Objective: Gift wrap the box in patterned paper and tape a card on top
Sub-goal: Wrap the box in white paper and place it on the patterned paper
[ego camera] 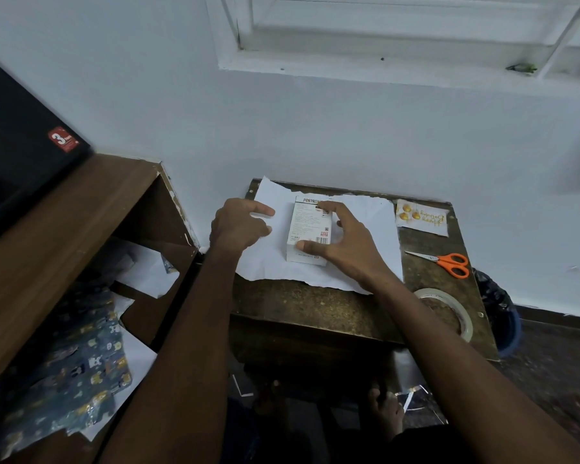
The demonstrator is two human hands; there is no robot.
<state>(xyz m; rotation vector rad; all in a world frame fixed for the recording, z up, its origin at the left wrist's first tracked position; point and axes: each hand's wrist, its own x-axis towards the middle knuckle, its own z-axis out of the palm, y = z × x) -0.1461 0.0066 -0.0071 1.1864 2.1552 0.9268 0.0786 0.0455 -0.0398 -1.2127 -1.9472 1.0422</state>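
White printed box [309,229] lies on white-side-up paper [365,229]; right grip [345,239] clasps it, left grip [240,224] loosely curled, empty.

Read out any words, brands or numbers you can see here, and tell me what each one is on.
"PORTRO", cut off by the right hand: top edge of the white box.
"3": red sticker on the black panel; its small print is unreadable.
Gold script on the card: upside down, unreadable.
Box fine print and barcodes: too small.
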